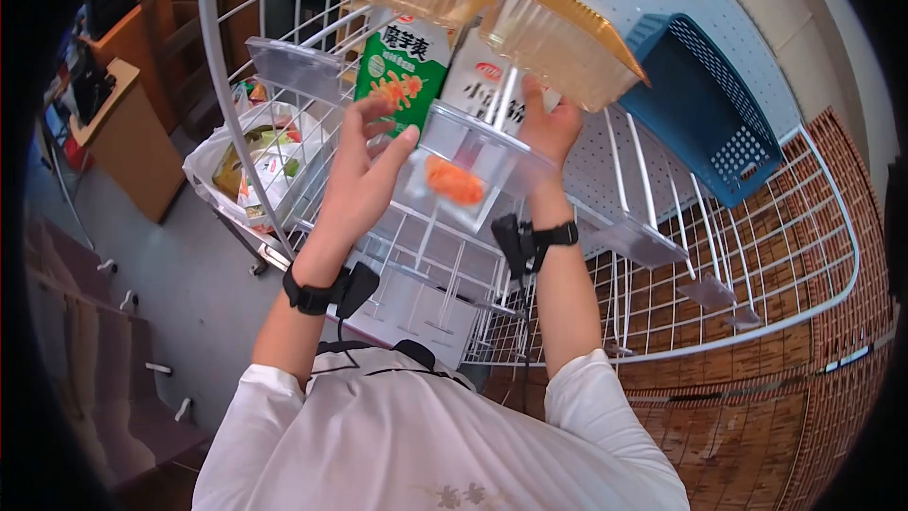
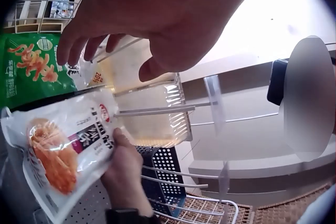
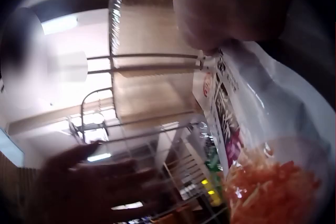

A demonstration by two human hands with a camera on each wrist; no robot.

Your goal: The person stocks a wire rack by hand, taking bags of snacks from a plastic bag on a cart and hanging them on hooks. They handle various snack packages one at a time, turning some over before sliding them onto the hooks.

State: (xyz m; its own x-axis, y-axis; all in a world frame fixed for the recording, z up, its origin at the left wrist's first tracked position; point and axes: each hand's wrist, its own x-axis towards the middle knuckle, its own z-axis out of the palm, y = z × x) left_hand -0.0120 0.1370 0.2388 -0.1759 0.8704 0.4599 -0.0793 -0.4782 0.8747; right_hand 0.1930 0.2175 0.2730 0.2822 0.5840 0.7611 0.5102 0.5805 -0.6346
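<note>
In the head view a white packet with an orange food picture (image 1: 454, 182) hangs behind a clear label holder on the wire rack. My right hand (image 1: 551, 132) pinches its upper right edge; the left wrist view shows that hand (image 2: 126, 169) at the packet's side, and the right wrist view shows the packet (image 3: 273, 187) close up. My left hand (image 1: 364, 175), fingers spread and loosely bent, is in front of a green packet (image 1: 405, 71); whether it touches is unclear. In the left wrist view the left hand (image 2: 152, 19) holds nothing, above the green packet (image 2: 31, 69).
Clear amber-rimmed plastic trays (image 1: 558, 38) lie above the packets. A blue perforated basket (image 1: 705, 114) stands at the right. Metal prongs with clear label holders (image 1: 643, 241) stick out towards me. A white bag of goods (image 1: 270, 166) is at the lower left.
</note>
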